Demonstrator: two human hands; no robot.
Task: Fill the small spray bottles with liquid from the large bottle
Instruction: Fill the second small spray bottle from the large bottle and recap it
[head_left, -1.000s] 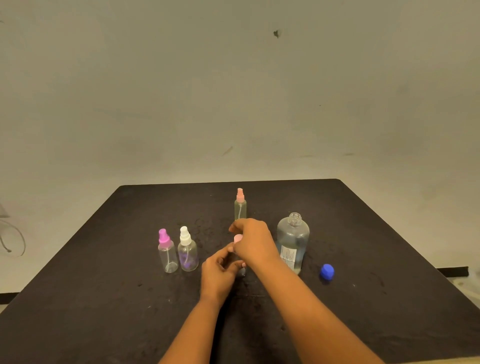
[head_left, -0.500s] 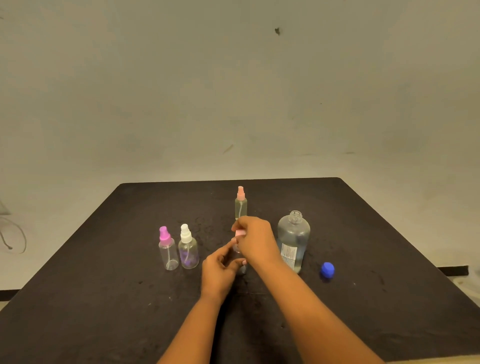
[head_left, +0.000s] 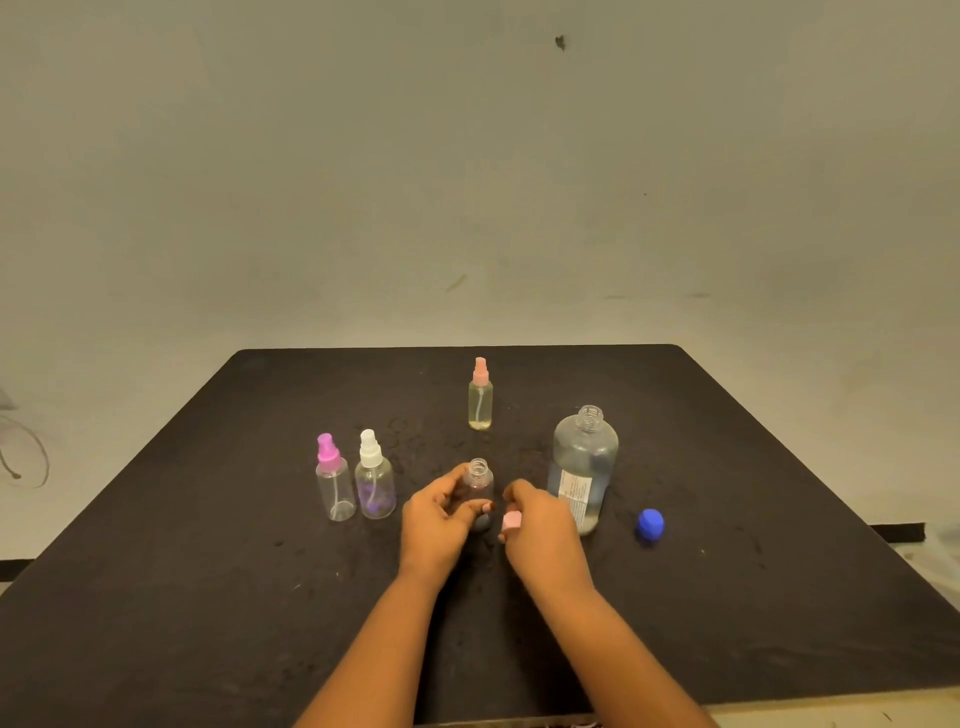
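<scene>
Gripping the uncapped small bottle (head_left: 479, 483) mid-table, left fingers (head_left: 457, 480) curl; right fingers (head_left: 519, 493) pinch its pink sprayer (head_left: 511, 520)

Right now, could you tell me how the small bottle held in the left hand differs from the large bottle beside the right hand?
The small bottle is short and slim; the large bottle is taller and much wider. The small bottle is gripped by the left hand; the large bottle stands free on the table. The large bottle carries a white label; I see none on the small bottle. Both are clear, upright and uncapped.
</scene>
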